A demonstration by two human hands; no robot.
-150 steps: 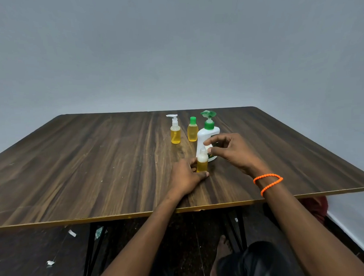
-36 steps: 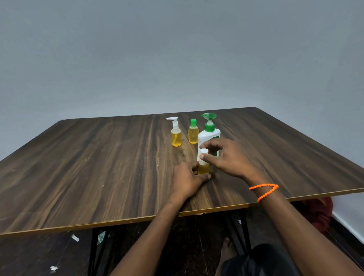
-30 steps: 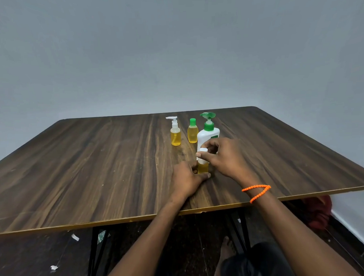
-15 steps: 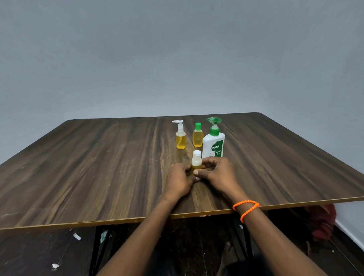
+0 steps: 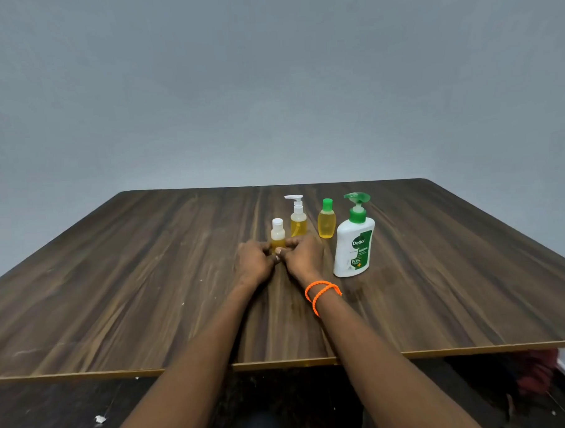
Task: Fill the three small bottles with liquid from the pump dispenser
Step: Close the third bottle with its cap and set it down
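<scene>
On the dark wooden table (image 5: 116, 285), both hands meet around the base of the white-capped bottle (image 5: 277, 232), which stands upright just in front and to the left of the small pump-top bottle (image 5: 297, 217); the left hand (image 5: 254, 263) and the right hand (image 5: 304, 256) curl their fingers in from either side and pinch its lower body between them. The green-capped bottle (image 5: 326, 219) stands beside these, and the pump dispenser (image 5: 353, 240) sits just right of the right hand. All three small bottles show yellow liquid and are capped, so the filling looks done or nearly so. The risk now, I judge, is a tip: a hand drawn away carelessly could knock the light bottle into its neighbour, or the right wrist with its orange bracelet (image 5: 322, 294) could brush the dispenser
</scene>
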